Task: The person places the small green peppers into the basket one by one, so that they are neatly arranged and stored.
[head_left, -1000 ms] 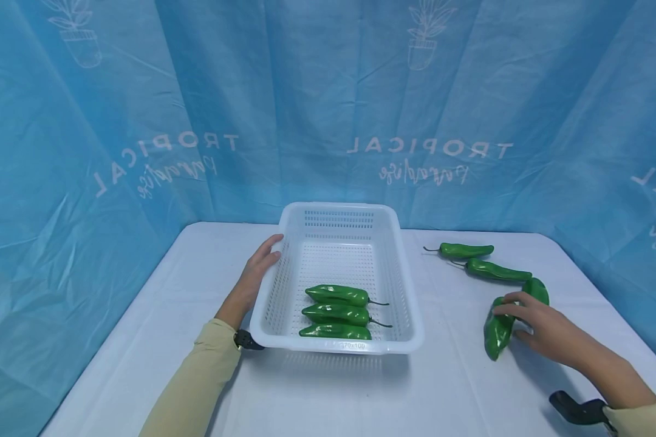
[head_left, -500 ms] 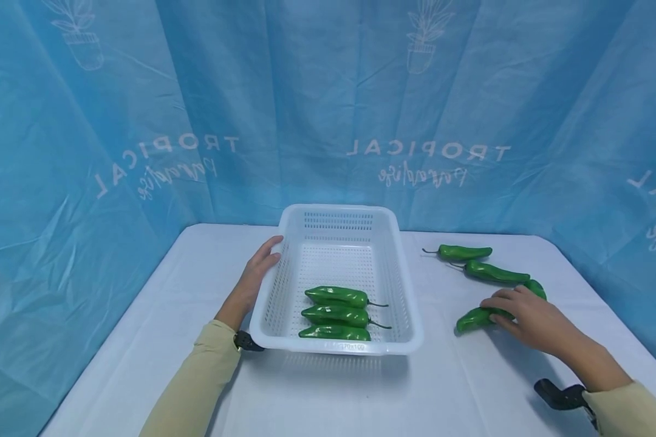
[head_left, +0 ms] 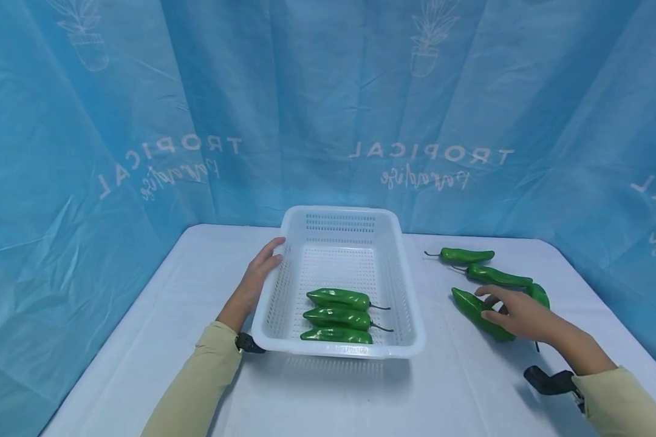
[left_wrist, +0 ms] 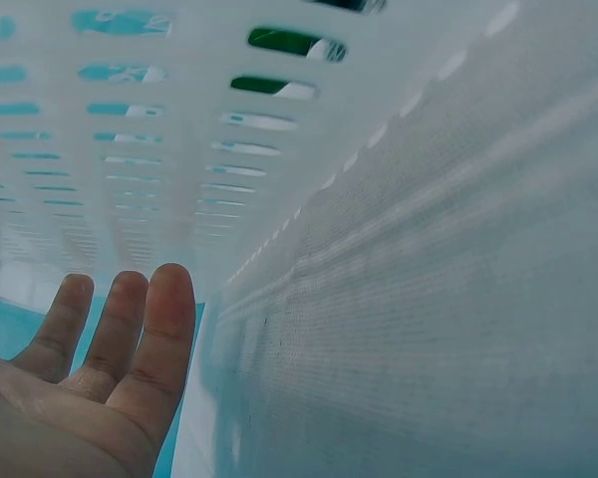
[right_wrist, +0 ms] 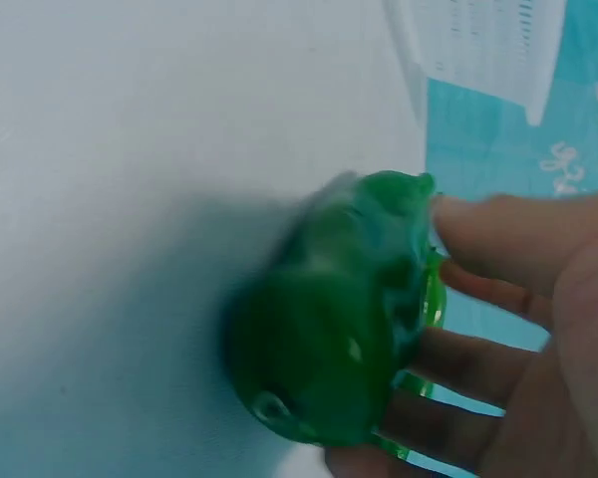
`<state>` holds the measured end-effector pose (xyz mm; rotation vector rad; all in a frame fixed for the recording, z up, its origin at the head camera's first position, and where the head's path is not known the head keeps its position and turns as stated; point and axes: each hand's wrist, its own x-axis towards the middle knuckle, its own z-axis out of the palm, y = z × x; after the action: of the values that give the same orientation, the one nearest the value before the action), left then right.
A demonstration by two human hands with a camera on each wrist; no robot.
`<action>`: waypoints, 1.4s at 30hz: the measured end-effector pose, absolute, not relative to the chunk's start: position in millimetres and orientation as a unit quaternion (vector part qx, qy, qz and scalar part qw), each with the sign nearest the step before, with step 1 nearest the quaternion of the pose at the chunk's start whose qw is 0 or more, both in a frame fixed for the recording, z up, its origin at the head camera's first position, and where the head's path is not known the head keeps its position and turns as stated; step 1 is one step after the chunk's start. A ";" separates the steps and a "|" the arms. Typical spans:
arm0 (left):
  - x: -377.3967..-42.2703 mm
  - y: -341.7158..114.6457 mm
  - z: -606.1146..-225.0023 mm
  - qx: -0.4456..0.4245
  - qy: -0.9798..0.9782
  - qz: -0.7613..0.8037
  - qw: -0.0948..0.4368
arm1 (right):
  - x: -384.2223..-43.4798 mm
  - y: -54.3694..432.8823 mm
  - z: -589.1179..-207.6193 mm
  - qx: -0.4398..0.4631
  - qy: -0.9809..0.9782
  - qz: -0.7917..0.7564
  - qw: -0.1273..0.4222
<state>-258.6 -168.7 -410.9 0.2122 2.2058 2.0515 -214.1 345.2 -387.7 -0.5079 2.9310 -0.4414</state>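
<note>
My right hand (head_left: 527,315) pinches a green chili pepper (head_left: 467,305) over the right side of the table. In the right wrist view that pepper (right_wrist: 319,339) lies between thumb and fingers, its blunt near end blurred. My left hand (head_left: 254,276) rests against the left side of a white perforated plastic basket (head_left: 339,349); in the left wrist view its fingers (left_wrist: 169,319) are straight beside the basket wall. Three green peppers (head_left: 336,317) lie side by side at the basket's near end, stems mostly pointing right.
Right of the basket, two more peppers (head_left: 500,277) lie on the white tablecloth (head_left: 169,340), and another pepper (head_left: 538,294) is partly hidden behind my right hand. A blue printed curtain (head_left: 317,109) hangs along the table's back and sides.
My right hand has shifted left with the pepper, which has turned so one tip points up and left. The left hand and basket keep their places.
</note>
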 end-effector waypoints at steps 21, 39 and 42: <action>-260.6 -169.6 -412.4 0.067 0.732 0.675 0.059 | -215.2 352.1 -387.0 -0.191 0.948 -0.214 0.139; -259.9 -167.6 -414.9 0.074 0.727 0.680 0.057 | -190.5 367.5 -373.2 -0.144 0.959 -0.237 0.051; -259.2 -167.8 -413.7 0.076 0.724 0.683 0.057 | -183.8 371.3 -371.4 -0.138 0.961 -0.237 0.035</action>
<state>-259.2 -167.8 -413.7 0.2293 2.1951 2.0728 -183.8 371.3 -371.4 -0.4233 2.9539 -0.7272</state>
